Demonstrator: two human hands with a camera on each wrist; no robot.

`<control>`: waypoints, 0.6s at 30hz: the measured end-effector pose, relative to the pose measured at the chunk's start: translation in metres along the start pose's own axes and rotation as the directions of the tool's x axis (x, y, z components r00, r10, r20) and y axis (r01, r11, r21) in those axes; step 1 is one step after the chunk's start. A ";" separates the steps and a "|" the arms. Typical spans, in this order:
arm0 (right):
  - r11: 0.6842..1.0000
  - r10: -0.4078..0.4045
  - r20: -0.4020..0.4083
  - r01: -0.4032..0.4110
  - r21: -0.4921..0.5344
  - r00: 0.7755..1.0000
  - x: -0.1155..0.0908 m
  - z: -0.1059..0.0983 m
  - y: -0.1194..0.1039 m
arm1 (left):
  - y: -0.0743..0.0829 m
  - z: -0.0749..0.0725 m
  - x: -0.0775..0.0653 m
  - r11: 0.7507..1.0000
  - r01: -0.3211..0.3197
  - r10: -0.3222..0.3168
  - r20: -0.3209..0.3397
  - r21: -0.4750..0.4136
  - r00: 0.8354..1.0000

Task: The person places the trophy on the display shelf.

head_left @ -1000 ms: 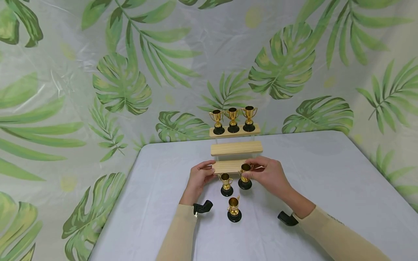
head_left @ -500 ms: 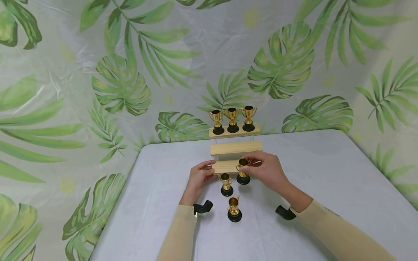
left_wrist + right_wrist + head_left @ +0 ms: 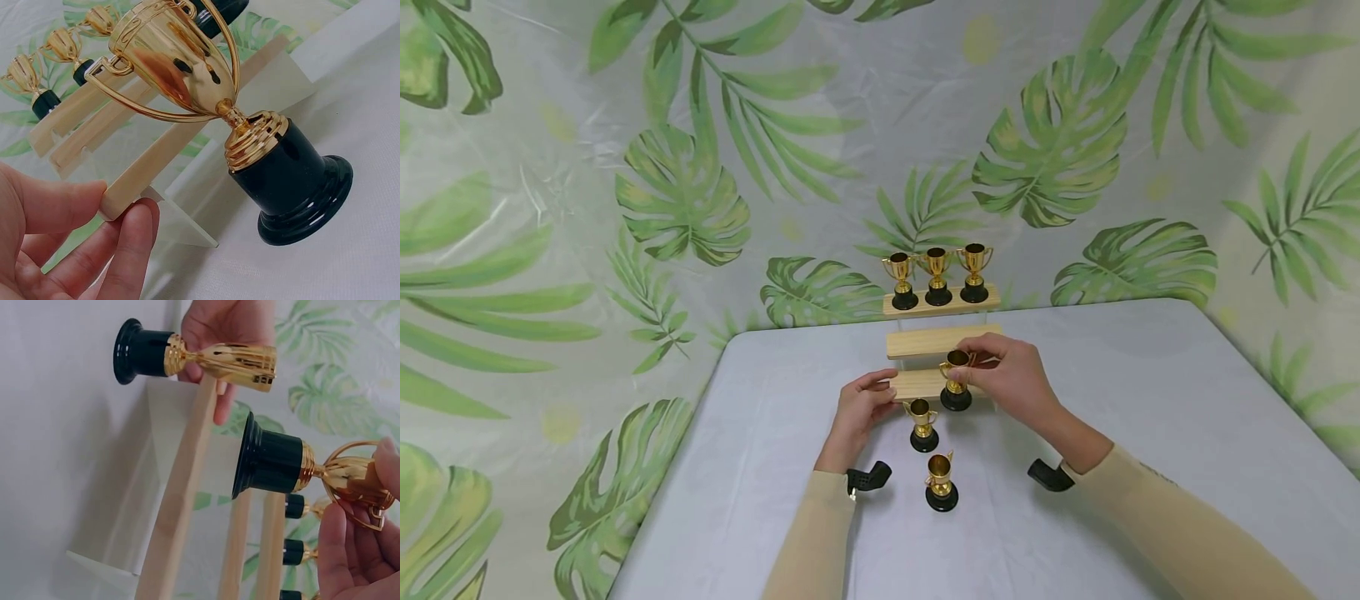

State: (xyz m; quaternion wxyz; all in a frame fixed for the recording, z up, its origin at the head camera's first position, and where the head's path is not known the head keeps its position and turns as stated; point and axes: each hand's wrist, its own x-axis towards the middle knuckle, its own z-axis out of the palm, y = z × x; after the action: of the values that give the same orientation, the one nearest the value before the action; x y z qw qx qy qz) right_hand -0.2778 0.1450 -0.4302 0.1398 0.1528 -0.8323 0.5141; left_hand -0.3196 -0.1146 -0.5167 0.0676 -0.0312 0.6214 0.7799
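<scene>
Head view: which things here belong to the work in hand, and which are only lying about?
Seem part of the work:
trophy held by the right hand
wooden stand, pinched at one end by the left hand
two trophies standing on the white table
three trophies on the top shelf

Seem only surroundings or gear:
leafy backdrop
black devices at both wrists

Gold trophy (image 3: 956,388) rises toward the lowest shelf (image 3: 917,384)
The right grip (image 3: 1013,377) now sits farther forward and slightly left; in the head view the black base (image 3: 956,401) overlaps the shelf's front edge (image 3: 934,397).
</scene>
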 end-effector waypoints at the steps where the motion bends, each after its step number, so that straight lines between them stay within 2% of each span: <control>1: 1.000 -0.002 -0.005 0.002 -0.002 1.000 0.001 0.000 0.000 | 0.000 0.000 0.000 1.000 -0.001 0.001 -0.001 0.001 1.000; 18: 1.000 -0.008 -0.062 0.007 -0.015 0.998 0.019 0.006 -0.002 | 0.000 0.000 0.000 1.000 0.012 -0.013 -0.011 -0.015 1.000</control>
State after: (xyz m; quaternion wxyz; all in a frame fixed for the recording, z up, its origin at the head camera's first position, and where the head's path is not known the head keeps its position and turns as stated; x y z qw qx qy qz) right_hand -0.2952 0.1364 -0.4240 0.1685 0.1389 -0.8309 0.5118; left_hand -0.3197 -0.1142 -0.5171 0.0687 -0.0399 0.6157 0.7839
